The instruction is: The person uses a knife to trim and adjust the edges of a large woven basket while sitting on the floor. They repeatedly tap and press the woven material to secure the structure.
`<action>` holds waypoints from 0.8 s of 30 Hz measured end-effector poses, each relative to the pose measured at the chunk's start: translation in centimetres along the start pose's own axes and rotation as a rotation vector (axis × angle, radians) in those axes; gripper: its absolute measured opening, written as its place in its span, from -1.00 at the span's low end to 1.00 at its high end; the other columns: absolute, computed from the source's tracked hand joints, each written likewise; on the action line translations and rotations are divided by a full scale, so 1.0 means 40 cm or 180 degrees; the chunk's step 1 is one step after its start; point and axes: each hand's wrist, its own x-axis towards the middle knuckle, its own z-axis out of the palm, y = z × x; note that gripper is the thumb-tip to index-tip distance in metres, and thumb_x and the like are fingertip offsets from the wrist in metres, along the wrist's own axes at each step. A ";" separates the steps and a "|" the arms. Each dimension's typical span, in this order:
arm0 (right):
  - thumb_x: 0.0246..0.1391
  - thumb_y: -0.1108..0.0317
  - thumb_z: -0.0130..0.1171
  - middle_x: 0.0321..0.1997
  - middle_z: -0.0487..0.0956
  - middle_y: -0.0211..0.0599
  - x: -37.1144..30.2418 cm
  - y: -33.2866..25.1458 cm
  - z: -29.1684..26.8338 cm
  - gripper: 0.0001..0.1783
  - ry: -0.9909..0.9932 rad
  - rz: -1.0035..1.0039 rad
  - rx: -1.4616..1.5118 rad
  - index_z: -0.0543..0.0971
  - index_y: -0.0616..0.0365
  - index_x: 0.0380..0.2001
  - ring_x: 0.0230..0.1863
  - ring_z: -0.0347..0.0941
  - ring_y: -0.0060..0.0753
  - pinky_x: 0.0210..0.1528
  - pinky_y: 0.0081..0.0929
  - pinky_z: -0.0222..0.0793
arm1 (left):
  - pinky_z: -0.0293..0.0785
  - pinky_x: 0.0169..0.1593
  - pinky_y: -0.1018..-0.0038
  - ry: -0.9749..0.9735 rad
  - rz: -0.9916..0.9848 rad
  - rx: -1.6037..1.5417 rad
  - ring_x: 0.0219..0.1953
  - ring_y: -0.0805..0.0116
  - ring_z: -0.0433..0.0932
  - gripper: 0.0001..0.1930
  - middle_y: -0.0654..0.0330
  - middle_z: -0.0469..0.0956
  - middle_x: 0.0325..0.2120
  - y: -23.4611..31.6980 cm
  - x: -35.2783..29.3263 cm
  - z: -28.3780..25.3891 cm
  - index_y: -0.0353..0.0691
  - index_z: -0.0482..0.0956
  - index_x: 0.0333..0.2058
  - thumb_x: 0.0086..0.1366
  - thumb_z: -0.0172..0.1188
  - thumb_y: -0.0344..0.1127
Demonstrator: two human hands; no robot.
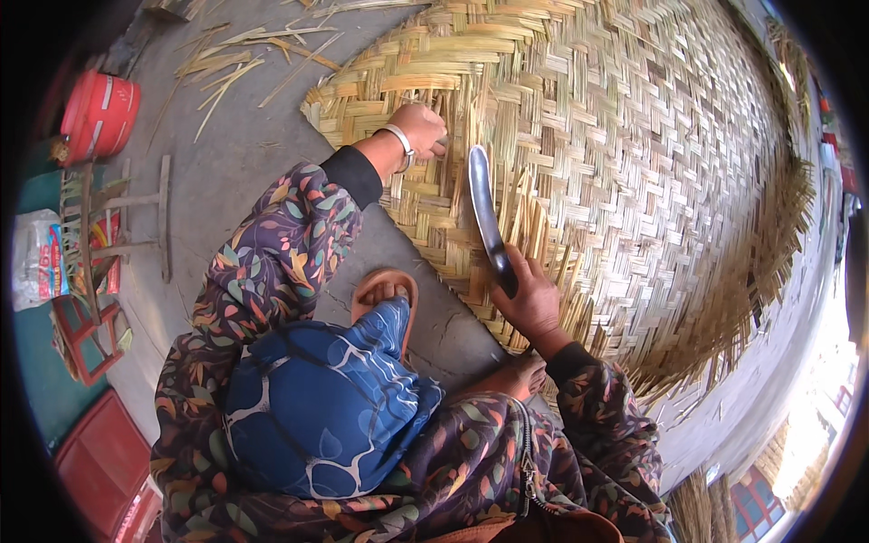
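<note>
While the right hand's fingers grasp the lower end of a curved, silvery metal tool [482,199], tip toward twelve o'clock, presumably for control, the left hand [416,132], at eleven from the right hand [529,297], curls; whether it pinches anything, I cannot tell. The broad, straw-coloured, woven-strip mat [634,154] spreads from twelve to four, apparently for easy reach.

Pale woven mat [634,172], ragged-edged, curved metal tool [484,208] over it
</note>
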 end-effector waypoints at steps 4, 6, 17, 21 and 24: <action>-0.06 0.16 0.27 -0.29 0.56 -0.10 0.059 -0.016 -0.067 -0.31 0.0507 0.0017 0.0195 0.38 -0.09 0.21 -0.37 0.59 0.01 -0.34 -0.12 0.54 | 0.58 -0.23 0.45 0.0022 0.0239 -0.0227 -0.23 0.31 0.68 -0.68 0.12 0.63 -0.18 -0.020 -0.014 -0.001 -0.33 0.51 0.03 0.34 0.11 -0.36; -0.01 0.16 0.24 -0.36 0.54 -0.11 0.106 -0.020 -0.117 -0.37 0.0588 -0.0016 -0.0085 0.39 -0.10 0.19 -0.43 0.58 0.00 -0.39 -0.13 0.52 | 0.60 -0.26 0.45 0.0160 0.0536 -0.0367 -0.28 0.31 0.69 -0.73 0.11 0.65 -0.23 -0.050 -0.019 0.001 -0.31 0.56 -0.04 0.31 0.11 -0.38; 0.15 0.04 0.17 0.07 0.51 0.01 0.323 -0.009 -0.189 -0.42 0.0708 -0.0436 -0.0429 0.45 0.16 0.14 0.05 0.47 0.04 0.05 -0.12 0.41 | 0.33 0.16 0.18 0.1461 0.3369 0.2313 0.16 0.07 0.40 -0.66 0.10 0.46 0.03 -0.252 -0.175 0.041 -0.22 0.50 -0.05 0.20 0.26 -0.32; 0.03 -0.06 0.30 -0.04 0.60 0.02 0.421 -0.099 -0.140 -0.19 -0.0168 0.0145 0.0726 0.38 0.28 0.21 -0.01 0.55 -0.03 0.05 -0.25 0.44 | 0.19 0.27 0.13 0.1435 0.3476 0.2617 0.25 0.09 0.29 -0.59 0.10 0.39 0.11 -0.278 -0.178 0.047 -0.16 0.46 0.04 0.25 0.20 -0.18; -0.01 -0.02 0.37 -0.13 0.61 -0.04 0.495 -0.080 -0.102 -0.18 -0.0431 0.0439 0.0832 0.41 0.38 0.15 -0.13 0.56 -0.25 -0.06 -0.39 0.45 | 0.17 0.28 0.14 0.1450 0.3484 0.2783 0.26 0.10 0.28 -0.57 0.10 0.39 0.13 -0.277 -0.174 0.053 -0.16 0.44 0.08 0.28 0.15 -0.15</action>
